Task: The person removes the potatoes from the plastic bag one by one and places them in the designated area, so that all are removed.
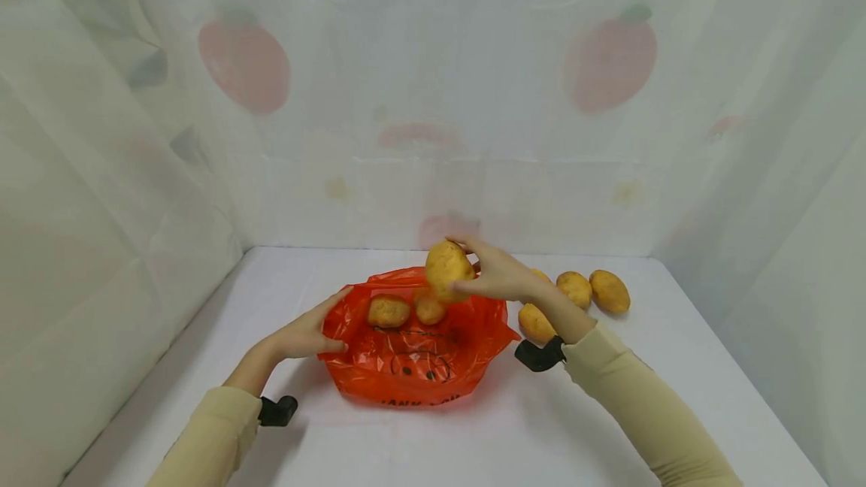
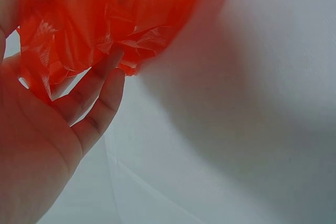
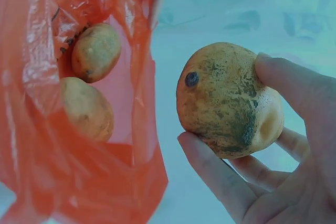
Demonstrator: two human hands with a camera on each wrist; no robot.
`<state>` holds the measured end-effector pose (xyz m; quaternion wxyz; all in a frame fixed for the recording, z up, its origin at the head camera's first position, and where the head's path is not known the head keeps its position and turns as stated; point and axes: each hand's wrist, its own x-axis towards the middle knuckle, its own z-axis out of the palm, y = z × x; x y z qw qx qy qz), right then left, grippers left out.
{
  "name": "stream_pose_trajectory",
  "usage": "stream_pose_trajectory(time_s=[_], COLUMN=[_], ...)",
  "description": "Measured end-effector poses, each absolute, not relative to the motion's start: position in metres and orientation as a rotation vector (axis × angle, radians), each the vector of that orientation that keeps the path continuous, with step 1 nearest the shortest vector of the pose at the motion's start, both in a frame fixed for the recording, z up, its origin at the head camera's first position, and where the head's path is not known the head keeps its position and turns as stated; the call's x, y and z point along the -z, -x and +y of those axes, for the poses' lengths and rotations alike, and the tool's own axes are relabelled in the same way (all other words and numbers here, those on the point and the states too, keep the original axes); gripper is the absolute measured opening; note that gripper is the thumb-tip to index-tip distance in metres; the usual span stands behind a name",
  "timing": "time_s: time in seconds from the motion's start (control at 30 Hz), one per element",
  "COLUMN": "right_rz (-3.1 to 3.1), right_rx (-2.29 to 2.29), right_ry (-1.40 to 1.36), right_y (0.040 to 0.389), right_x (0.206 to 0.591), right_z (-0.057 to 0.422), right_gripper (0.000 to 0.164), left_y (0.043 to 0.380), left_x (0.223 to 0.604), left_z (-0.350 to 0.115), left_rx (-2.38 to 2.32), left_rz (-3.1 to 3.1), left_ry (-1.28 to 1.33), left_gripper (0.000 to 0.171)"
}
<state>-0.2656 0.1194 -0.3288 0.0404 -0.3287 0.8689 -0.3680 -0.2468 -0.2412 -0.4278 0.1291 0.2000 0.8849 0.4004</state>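
A red plastic bag [image 1: 365, 382] with black print stands with its mouth spread on the white table. Two potatoes, one [image 1: 389, 311] at the left and a smaller one [image 1: 430, 310] beside it, lie inside. My left hand [image 1: 303, 335] holds the bag's left side; in the left wrist view its fingers [image 2: 102, 106] run along the crumpled film. Over the bag's far right rim, my right hand [image 1: 499, 273] grips a large potato [image 1: 446, 269] between thumb and fingers. Up close in the right wrist view, that potato [image 3: 226, 100] has dark patches and one round black spot.
Several more potatoes sit right of the bag: one [image 1: 610, 291] farthest right, another [image 1: 574, 289] next to it, and others partly behind my right forearm. White printed curtains [image 1: 419, 201] enclose the table [image 1: 676, 367] at the back and both sides.
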Motion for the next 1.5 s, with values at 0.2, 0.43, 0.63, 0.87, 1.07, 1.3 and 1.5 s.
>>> stream_pose_trajectory(time_s=[0.2, 0.43, 0.63, 0.87, 1.07, 1.3, 1.5], right_rz=[2.689, 2.692, 2.735, 2.76, 2.743, 2.747, 2.776], right_rx=[1.161, 1.225, 1.257, 1.319, 1.382, 1.406, 1.383], right_ry=[0.973, 0.828, 0.781, 0.709, 0.612, 0.51, 0.412], right_y=[0.255, 0.242, 0.235, 0.236, 0.234, 0.232, 0.231], right_x=[0.326, 0.327, 0.337, 0.358, 0.371, 0.388, 0.401], right_z=[0.139, 0.166, 0.188, 0.212, 0.233, 0.255, 0.271], right_gripper=[0.076, 0.077, 0.076, 0.077, 0.077, 0.078, 0.078], left_y=[0.249, 0.252, 0.253, 0.251, 0.25, 0.248, 0.247], left_x=[0.43, 0.434, 0.436, 0.436, 0.435, 0.433, 0.432], left_z=[-0.243, -0.246, -0.247, -0.247, -0.247, -0.246, -0.246], left_rx=[-1.158, -1.147, -1.156, -1.152, -1.159, -1.186, -1.188], left_rz=[2.582, 2.601, 2.603, 2.594, 2.592, 2.563, 2.562], left_ry=[-0.594, -0.622, -0.616, -0.605, -0.592, -0.538, -0.529], left_gripper=[0.095, 0.096, 0.095, 0.095, 0.095, 0.094, 0.094])
